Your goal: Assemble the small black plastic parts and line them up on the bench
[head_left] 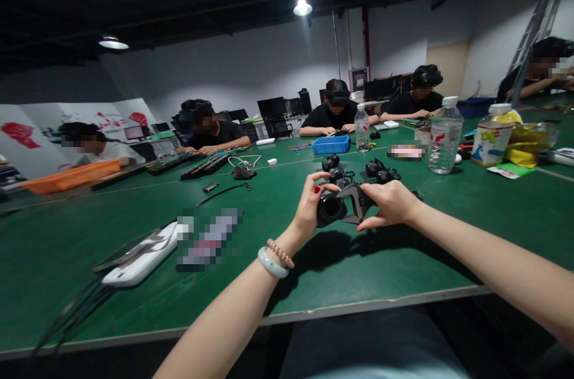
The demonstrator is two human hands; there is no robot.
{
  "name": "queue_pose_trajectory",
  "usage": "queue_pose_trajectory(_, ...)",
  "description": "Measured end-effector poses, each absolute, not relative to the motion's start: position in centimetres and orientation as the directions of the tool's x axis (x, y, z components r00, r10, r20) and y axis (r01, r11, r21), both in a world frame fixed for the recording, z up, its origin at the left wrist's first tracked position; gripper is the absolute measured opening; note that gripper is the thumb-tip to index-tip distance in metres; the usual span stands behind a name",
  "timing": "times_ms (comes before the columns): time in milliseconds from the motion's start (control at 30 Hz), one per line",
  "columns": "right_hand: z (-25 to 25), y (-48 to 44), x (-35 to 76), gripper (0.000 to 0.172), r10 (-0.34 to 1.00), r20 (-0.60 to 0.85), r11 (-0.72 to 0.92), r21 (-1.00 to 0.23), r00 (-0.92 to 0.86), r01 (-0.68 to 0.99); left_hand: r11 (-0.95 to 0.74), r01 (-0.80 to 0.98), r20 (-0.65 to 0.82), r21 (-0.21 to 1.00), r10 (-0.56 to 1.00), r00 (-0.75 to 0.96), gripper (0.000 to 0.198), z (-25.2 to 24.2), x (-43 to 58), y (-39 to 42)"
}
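Left hand (307, 207): round black piece (332, 209) pinched; best kept steady.
Right hand (393, 202): grey bracket (360, 202) pinched; best kept level.

We count one left hand (309, 205) and one right hand (392, 202) of our own, one C-shaped tool (351, 192), one bangle (269, 265), one beaded bracelet (282, 254), three bottles (443, 143), two blue bins (332, 146), one orange tray (72, 178), three lit ceiling lamps (302, 8) and five other people (320, 118).
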State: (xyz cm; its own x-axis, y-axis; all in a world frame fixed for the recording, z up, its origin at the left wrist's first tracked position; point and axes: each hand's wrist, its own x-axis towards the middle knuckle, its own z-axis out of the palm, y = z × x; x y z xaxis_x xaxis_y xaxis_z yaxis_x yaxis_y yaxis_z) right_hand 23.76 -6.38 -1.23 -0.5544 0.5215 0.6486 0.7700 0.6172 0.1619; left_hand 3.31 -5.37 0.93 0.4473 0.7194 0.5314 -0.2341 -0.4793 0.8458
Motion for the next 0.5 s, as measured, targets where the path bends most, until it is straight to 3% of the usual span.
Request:
queue_pose_trajectory(267, -0.5, -7.9, 22.2, 0.068, 0.654, 0.615, 0.556, 0.004, -0.441, 0.831, -0.561, -0.276, 0.625, 0.781, 0.704, 0.338, 0.041, 0.9, 3.3, -5.4)
queue_pose_trajectory(500, -0.3, -7.8, 22.6, 0.066, 0.625, 0.625, 0.577, 0.033, -0.467, 0.816, -0.513, -0.296, 0.592, 0.806, 0.725, 0.353, 0.039, 1.3, 3.4, -5.7)
